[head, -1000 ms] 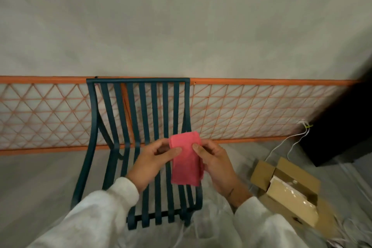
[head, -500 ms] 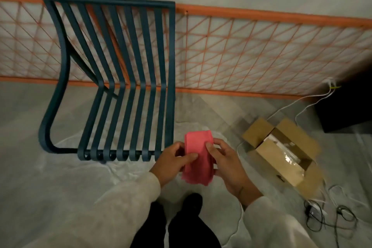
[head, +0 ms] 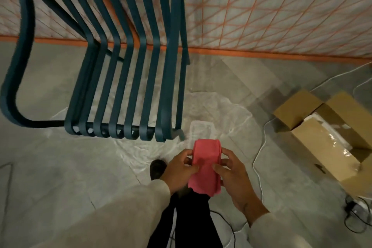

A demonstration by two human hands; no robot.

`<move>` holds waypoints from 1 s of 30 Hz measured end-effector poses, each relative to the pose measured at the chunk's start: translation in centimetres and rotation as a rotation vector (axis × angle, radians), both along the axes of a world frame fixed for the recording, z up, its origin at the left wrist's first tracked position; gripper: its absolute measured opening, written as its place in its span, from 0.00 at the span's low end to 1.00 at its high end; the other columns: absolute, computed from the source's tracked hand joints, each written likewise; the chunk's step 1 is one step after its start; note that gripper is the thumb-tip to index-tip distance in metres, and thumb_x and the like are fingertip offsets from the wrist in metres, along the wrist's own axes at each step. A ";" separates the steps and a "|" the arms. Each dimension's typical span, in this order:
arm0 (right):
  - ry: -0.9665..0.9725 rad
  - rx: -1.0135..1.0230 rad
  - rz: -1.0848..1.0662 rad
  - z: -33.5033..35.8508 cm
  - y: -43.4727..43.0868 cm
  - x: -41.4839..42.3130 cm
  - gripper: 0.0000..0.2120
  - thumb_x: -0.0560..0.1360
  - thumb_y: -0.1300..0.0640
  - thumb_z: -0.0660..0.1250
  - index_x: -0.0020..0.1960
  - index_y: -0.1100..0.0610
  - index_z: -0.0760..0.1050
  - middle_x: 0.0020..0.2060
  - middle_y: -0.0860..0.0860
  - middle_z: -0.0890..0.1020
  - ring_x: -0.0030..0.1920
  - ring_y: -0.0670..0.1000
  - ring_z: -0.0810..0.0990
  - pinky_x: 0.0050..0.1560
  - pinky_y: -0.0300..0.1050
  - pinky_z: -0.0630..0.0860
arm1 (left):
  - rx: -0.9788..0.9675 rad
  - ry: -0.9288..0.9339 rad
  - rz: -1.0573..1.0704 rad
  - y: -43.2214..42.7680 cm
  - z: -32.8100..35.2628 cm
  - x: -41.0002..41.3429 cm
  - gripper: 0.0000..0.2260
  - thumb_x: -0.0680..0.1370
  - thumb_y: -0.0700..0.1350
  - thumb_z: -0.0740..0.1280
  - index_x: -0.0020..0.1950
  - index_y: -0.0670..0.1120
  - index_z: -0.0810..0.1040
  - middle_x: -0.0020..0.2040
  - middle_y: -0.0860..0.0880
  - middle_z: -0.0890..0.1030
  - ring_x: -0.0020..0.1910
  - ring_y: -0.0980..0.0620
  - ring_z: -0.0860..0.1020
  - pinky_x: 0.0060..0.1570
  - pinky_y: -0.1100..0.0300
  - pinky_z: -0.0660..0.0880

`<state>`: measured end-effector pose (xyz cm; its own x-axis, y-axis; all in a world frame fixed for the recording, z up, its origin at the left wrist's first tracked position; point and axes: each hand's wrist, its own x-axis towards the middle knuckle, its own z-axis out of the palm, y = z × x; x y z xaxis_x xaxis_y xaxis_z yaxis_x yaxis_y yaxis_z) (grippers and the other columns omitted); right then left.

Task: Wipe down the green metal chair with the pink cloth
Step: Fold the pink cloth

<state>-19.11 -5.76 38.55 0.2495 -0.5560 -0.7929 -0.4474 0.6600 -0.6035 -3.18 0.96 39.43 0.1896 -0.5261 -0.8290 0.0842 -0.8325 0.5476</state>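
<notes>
The green metal chair [head: 128,78] with its slatted seat and back fills the upper left; its front edge curls down near the middle of the view. A folded pink cloth [head: 205,167] hangs between both hands just below and right of the seat's front right corner, apart from the chair. My left hand [head: 179,171] pinches the cloth's left edge. My right hand [head: 233,175] grips its right edge with thumb on top.
An open cardboard box [head: 330,133] lies on the floor at right, with white and black cables [head: 259,153] around it. An orange lattice panel [head: 271,10] runs along the wall behind the chair. Clear plastic sheeting [head: 221,110] lies under the chair. My shoe [head: 158,168] shows below.
The view has tilted down and closer, so the chair looms larger at upper left. Both hands keep the pink cloth, now just past the seat's front right corner.
</notes>
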 end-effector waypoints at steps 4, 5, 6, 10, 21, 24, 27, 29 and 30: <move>0.060 0.036 0.006 -8.1 -1.1 0.1 0.20 0.76 0.64 0.67 0.64 0.47 0.75 0.50 0.53 0.83 0.53 0.56 0.82 0.52 0.56 0.81 | 0.021 -0.057 -0.002 -1.5 -8.1 -0.7 0.15 0.76 0.44 0.69 0.61 0.52 0.74 0.57 0.47 0.81 0.55 0.48 0.80 0.59 0.47 0.77; 0.074 0.037 0.011 -9.3 -1.5 0.3 0.20 0.76 0.64 0.66 0.64 0.47 0.75 0.50 0.53 0.83 0.53 0.56 0.82 0.52 0.55 0.81 | 0.028 -0.078 0.010 -1.8 -9.3 -0.8 0.14 0.76 0.45 0.69 0.61 0.52 0.75 0.57 0.47 0.81 0.54 0.48 0.80 0.59 0.48 0.77; 0.097 0.031 0.013 -12.2 -2.0 0.4 0.21 0.75 0.64 0.66 0.64 0.47 0.74 0.51 0.53 0.83 0.53 0.56 0.82 0.53 0.55 0.81 | 0.034 -0.094 0.018 -2.3 -12.2 -1.1 0.14 0.76 0.45 0.69 0.62 0.51 0.75 0.57 0.47 0.81 0.54 0.48 0.80 0.59 0.49 0.77; 0.184 0.020 0.053 -23.2 -3.6 1.5 0.22 0.75 0.63 0.64 0.66 0.47 0.74 0.52 0.53 0.83 0.53 0.55 0.82 0.56 0.55 0.79 | 0.024 -0.179 -0.055 -4.1 -22.7 -1.4 0.16 0.77 0.47 0.68 0.64 0.49 0.74 0.55 0.49 0.80 0.54 0.47 0.79 0.60 0.49 0.76; 0.150 0.123 0.112 -41.2 -3.3 6.1 0.27 0.67 0.55 0.61 0.67 0.49 0.70 0.57 0.54 0.82 0.54 0.57 0.82 0.57 0.60 0.79 | 0.056 -0.114 0.011 -5.3 -40.5 0.4 0.19 0.79 0.39 0.62 0.70 0.51 0.70 0.60 0.47 0.80 0.58 0.47 0.78 0.62 0.49 0.75; 0.160 0.111 0.130 -42.9 -3.6 7.0 0.30 0.63 0.56 0.60 0.66 0.51 0.72 0.57 0.55 0.82 0.56 0.59 0.81 0.59 0.59 0.78 | 0.043 -0.065 -0.002 -5.3 -41.4 0.7 0.20 0.79 0.38 0.62 0.70 0.52 0.69 0.58 0.49 0.80 0.55 0.51 0.80 0.46 0.66 0.78; 0.166 0.122 0.165 -44.3 -3.7 7.0 0.31 0.63 0.54 0.60 0.67 0.49 0.72 0.57 0.54 0.82 0.57 0.59 0.81 0.61 0.59 0.77 | 0.040 -0.032 -0.012 -5.8 -41.2 0.5 0.21 0.76 0.35 0.61 0.66 0.53 0.72 0.53 0.50 0.81 0.50 0.53 0.79 0.39 0.69 0.77; 0.189 0.102 0.193 -43.5 -3.8 6.6 0.29 0.64 0.54 0.58 0.66 0.48 0.72 0.58 0.54 0.82 0.57 0.58 0.81 0.61 0.59 0.77 | 0.020 -0.077 -0.068 -5.8 -41.1 0.7 0.23 0.73 0.37 0.60 0.66 0.55 0.72 0.55 0.49 0.81 0.54 0.49 0.79 0.52 0.56 0.78; 0.193 0.085 0.196 -42.8 -3.9 6.4 0.28 0.65 0.54 0.58 0.65 0.48 0.73 0.58 0.53 0.82 0.58 0.57 0.80 0.62 0.59 0.76 | 0.017 -0.089 -0.109 -5.8 -40.8 0.8 0.24 0.71 0.39 0.61 0.66 0.56 0.72 0.57 0.48 0.81 0.56 0.48 0.79 0.57 0.51 0.77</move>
<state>-12.70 -9.64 -4.22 0.1858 -0.4416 -0.8778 -0.6723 0.5943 -0.4413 -2.36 -4.79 -1.36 0.2059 -0.5334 -0.8204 -0.0554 -0.8434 0.5345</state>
